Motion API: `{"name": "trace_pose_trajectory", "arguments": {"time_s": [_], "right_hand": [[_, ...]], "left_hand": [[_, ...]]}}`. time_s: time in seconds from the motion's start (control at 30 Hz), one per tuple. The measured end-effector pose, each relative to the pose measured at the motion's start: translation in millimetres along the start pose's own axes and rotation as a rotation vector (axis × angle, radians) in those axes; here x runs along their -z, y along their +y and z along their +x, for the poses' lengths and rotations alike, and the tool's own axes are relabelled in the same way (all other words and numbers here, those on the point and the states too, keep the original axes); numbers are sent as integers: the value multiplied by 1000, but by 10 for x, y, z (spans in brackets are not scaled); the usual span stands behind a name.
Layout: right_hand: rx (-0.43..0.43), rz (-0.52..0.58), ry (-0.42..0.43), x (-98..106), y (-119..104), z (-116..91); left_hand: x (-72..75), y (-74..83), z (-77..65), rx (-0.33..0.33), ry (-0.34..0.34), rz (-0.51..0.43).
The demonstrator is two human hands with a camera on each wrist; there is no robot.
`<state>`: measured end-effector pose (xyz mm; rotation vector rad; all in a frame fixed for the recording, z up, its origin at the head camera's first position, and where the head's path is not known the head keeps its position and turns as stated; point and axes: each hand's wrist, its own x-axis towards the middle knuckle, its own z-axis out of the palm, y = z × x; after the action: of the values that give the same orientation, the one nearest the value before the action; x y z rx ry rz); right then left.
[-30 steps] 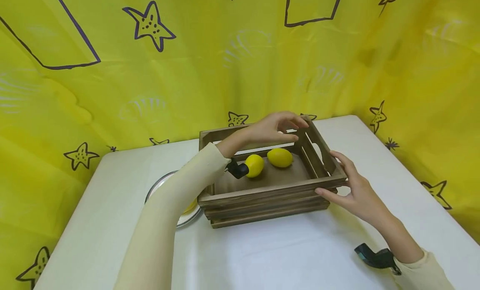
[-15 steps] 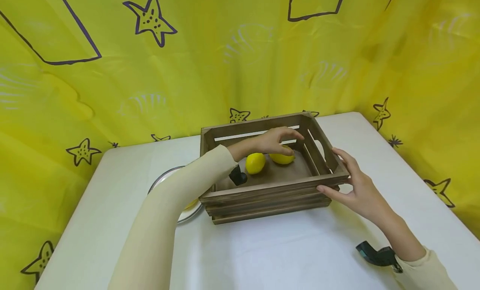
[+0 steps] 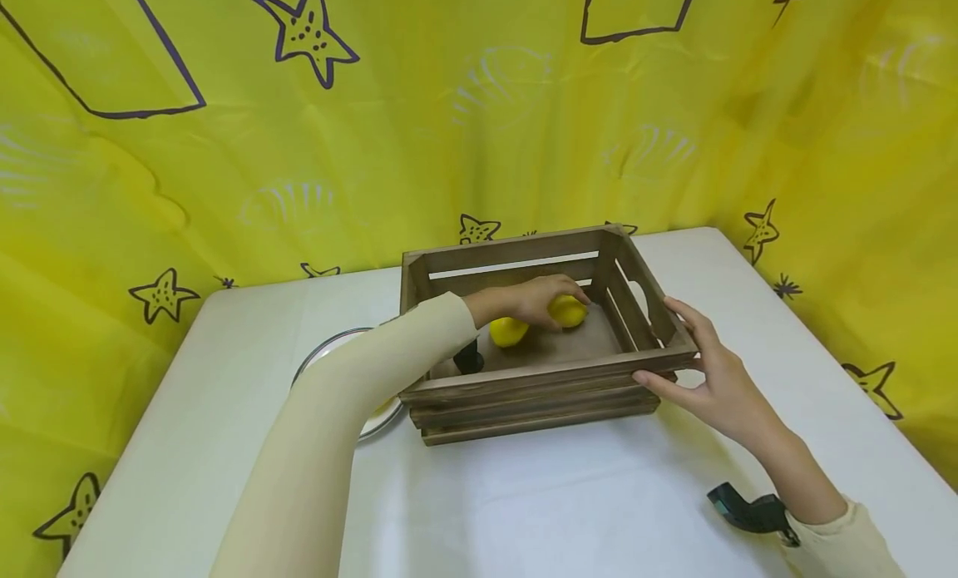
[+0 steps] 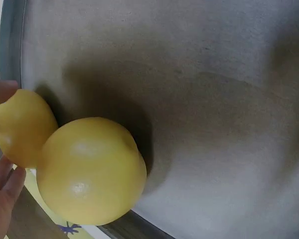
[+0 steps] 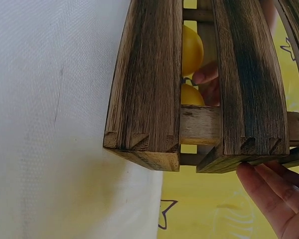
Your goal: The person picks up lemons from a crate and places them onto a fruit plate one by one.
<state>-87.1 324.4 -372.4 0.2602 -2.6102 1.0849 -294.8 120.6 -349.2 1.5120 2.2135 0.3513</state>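
Far lemon (image 3: 570,313) sits in crate (image 3: 535,391), toward 2 o'clock from middle. Left hand (image 3: 537,302) pinches it: thumb one side, fingers other, we guess so round thing can't roll. Near lemon (image 3: 509,334) lies about 8 o'clock from it; whether they touch, we can't tell. Right hand (image 3: 718,387) grips crate's 4 o'clock corner, we think so crate won't slide. At 9 o'clock, plate (image 3: 320,352) on white table (image 3: 524,503), partly hidden by sleeve (image 3: 329,420). Yellow cloth (image 3: 389,162) at 12 o'clock.

crate (image 5: 152,74): rough wood | lemons (image 4: 89,172): smooth, glossy | tablecloth (image 5: 50,99): matt, woven
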Motion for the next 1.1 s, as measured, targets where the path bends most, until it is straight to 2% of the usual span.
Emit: {"name": "trace_pose_trajectory", "arguments": {"time_s": [0.2,0.53,0.9,1.1], "right_hand": [[-5,25,-1,-13,0,3],[18,-30,23,-2,12,8],[10,-37,11,-4,-2,24],[-6,0,5,-3,-20,10]], "left_hand": [[-18,-21,-6,-8,-20,50],[-55,-34,6,39,-47,18],[-43,-32,-22,4,-44,35],[-19,-35,-1,-5,-27,53]]}}
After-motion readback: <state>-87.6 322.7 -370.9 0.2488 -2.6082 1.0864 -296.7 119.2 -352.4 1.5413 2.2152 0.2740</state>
